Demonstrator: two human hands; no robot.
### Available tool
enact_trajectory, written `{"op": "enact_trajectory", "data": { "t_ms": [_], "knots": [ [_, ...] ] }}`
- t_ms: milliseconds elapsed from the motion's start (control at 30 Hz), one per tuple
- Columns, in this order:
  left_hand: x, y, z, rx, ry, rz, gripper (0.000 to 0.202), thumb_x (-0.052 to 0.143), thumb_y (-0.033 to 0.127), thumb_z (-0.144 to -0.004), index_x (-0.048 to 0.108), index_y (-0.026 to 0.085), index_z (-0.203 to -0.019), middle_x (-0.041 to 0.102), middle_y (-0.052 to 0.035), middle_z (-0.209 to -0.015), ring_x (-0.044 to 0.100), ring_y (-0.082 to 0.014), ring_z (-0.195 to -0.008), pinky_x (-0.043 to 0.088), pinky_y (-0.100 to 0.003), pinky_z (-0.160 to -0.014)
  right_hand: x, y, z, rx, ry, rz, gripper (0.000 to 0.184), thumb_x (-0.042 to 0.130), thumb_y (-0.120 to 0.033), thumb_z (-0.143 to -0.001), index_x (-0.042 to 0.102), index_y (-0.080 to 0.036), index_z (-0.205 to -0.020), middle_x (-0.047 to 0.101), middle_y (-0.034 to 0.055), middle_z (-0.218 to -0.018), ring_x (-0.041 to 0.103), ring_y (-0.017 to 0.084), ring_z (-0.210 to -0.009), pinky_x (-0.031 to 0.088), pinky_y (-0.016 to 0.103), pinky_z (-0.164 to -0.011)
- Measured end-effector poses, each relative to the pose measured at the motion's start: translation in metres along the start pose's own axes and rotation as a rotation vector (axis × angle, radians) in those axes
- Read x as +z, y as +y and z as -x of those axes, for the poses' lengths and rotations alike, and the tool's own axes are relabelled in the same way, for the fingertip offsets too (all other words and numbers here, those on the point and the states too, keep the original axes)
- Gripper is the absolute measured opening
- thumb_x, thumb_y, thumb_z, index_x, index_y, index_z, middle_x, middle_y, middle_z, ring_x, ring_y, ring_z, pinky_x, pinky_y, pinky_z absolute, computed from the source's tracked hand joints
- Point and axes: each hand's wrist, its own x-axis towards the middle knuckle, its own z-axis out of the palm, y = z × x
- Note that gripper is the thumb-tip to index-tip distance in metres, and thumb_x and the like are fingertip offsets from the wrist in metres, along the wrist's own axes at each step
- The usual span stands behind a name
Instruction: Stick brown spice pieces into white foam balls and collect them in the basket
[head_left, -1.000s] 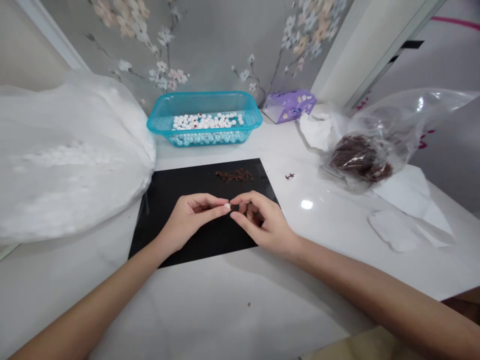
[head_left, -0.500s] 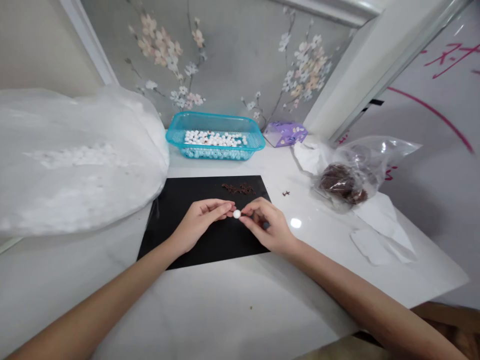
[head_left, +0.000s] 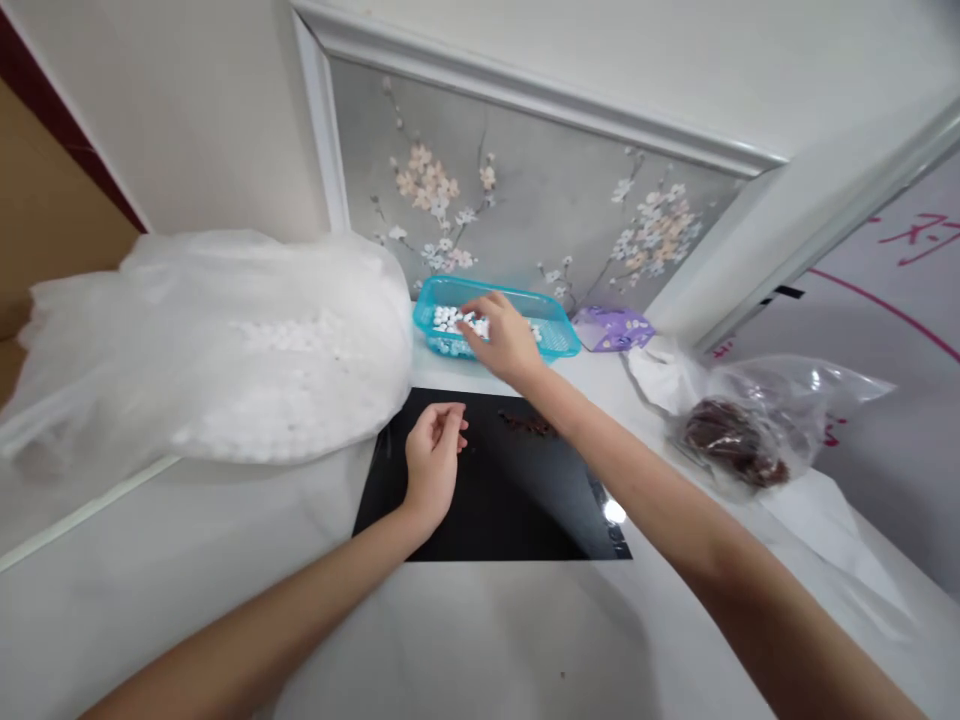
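My right hand reaches far forward into the teal plastic basket at the back. Its fingertips are bunched together, down among the small white balls inside; whether they pinch one is hidden. My left hand rests on the black mat near its back left corner. Its fingers are curled in against the thumb, and nothing shows between them. A small heap of dark red-brown bits lies on the mat, just under my right forearm.
A big cloudy plastic bag full of white balls fills the left of the white table. A clear bag of dark red-brown bits lies at the right on white paper. A small purple box stands beside the basket, against the flowered wall.
My hands, which held a white ball together over the mat, have parted. The right hand went forward into the basket, the left stayed on the mat, and my view tilted up.
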Motion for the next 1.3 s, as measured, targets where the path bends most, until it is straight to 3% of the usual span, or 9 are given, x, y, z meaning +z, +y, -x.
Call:
{"op": "enact_trajectory", "data": {
  "t_ms": [100,200,333,633,733,833,1000,1200,1300],
  "knots": [
    [-0.004,-0.005,-0.001,0.055,0.111,0.046,0.015,0.054,0.031,-0.079,0.053,0.017,-0.072,0.049,0.0043,-0.061,0.044,-0.0075,-0.051,0.036,-0.020,-0.050,0.026,-0.063,-0.008,-0.282,-0.260,-0.006,0.024,0.040,-0.029,-0.090,0.059,-0.018,-0.099,0.062,0.0059,-0.095,0.060,0.017,-0.081,0.044,0.027,-0.067],
    [-0.006,-0.006,0.002,0.106,0.056,0.089,0.010,0.056,0.024,-0.075,0.050,0.018,-0.069,0.049,0.0047,-0.060,0.046,-0.0094,-0.056,0.037,-0.021,-0.053,0.059,-0.099,-0.022,-0.324,-0.414,0.142,0.025,0.034,-0.018,-0.091,0.057,-0.016,-0.101,0.065,0.0086,-0.095,0.062,0.021,-0.082,0.046,0.030,-0.064],
    [-0.007,-0.003,0.008,0.062,-0.018,0.050,0.007,0.059,0.017,-0.068,0.052,0.017,-0.066,0.057,0.0015,-0.066,0.052,-0.0144,-0.066,0.041,-0.025,-0.059,0.090,-0.105,-0.042,-0.270,-0.513,0.290,0.022,0.040,-0.015,-0.088,0.059,-0.013,-0.099,0.065,0.0140,-0.098,0.064,0.024,-0.089,0.048,0.032,-0.069],
    [-0.006,-0.002,0.009,-0.021,-0.025,0.098,0.009,0.060,0.018,-0.064,0.051,0.017,-0.063,0.058,0.0014,-0.064,0.054,-0.0155,-0.066,0.043,-0.026,-0.059,0.099,-0.107,-0.046,-0.271,-0.548,0.292,0.020,0.044,-0.014,-0.086,0.062,-0.013,-0.096,0.067,0.0137,-0.097,0.064,0.025,-0.091,0.049,0.031,-0.071],
    [-0.007,-0.003,0.008,-0.024,-0.019,0.109,0.009,0.059,0.018,-0.066,0.050,0.017,-0.065,0.056,0.0019,-0.063,0.052,-0.0143,-0.064,0.042,-0.025,-0.057,0.092,-0.108,-0.043,-0.249,-0.514,0.268,0.022,0.041,-0.019,-0.089,0.059,-0.014,-0.100,0.067,0.0118,-0.098,0.064,0.022,-0.089,0.047,0.028,-0.070],
    [-0.010,-0.001,0.002,-0.004,0.032,0.127,0.010,0.054,0.026,-0.076,0.049,0.018,-0.072,0.051,0.0031,-0.061,0.050,-0.0116,-0.058,0.041,-0.023,-0.054,0.067,-0.099,-0.022,-0.121,-0.262,0.089,0.029,0.036,-0.032,-0.093,0.052,-0.016,-0.111,0.067,0.0070,-0.090,0.062,0.017,-0.077,0.044,0.025,-0.064],
    [-0.013,0.002,-0.006,-0.028,0.160,0.148,0.034,0.047,0.040,-0.084,0.043,0.020,-0.111,0.059,-0.0041,-0.093,0.060,-0.0147,-0.084,0.048,-0.026,-0.071,0.017,-0.056,0.069,0.231,0.176,-0.234,0.028,0.044,-0.039,-0.089,0.055,-0.018,-0.104,0.052,-0.0035,-0.060,0.045,0.008,-0.044,0.038,0.020,-0.047],
    [-0.010,0.002,-0.003,-0.035,-0.371,0.023,0.028,0.061,0.035,-0.076,0.062,0.017,-0.097,0.067,-0.0068,-0.092,0.063,-0.0186,-0.088,0.049,-0.030,-0.080,0.002,-0.022,0.147,0.207,0.014,-0.159,0.020,0.051,-0.030,-0.085,0.062,-0.021,-0.099,0.050,-0.0022,-0.063,0.046,0.009,-0.050,0.041,0.022,-0.050],
    [-0.010,0.001,-0.005,-0.040,-0.342,0.015,0.025,0.065,0.031,-0.072,0.066,0.016,-0.092,0.069,-0.0076,-0.094,0.064,-0.0192,-0.090,0.049,-0.031,-0.083,-0.001,-0.015,0.147,0.190,-0.059,-0.197,0.025,0.053,-0.031,-0.084,0.060,-0.022,-0.106,0.053,-0.0010,-0.070,0.044,0.008,-0.049,0.042,0.023,-0.049]
  ]
}}
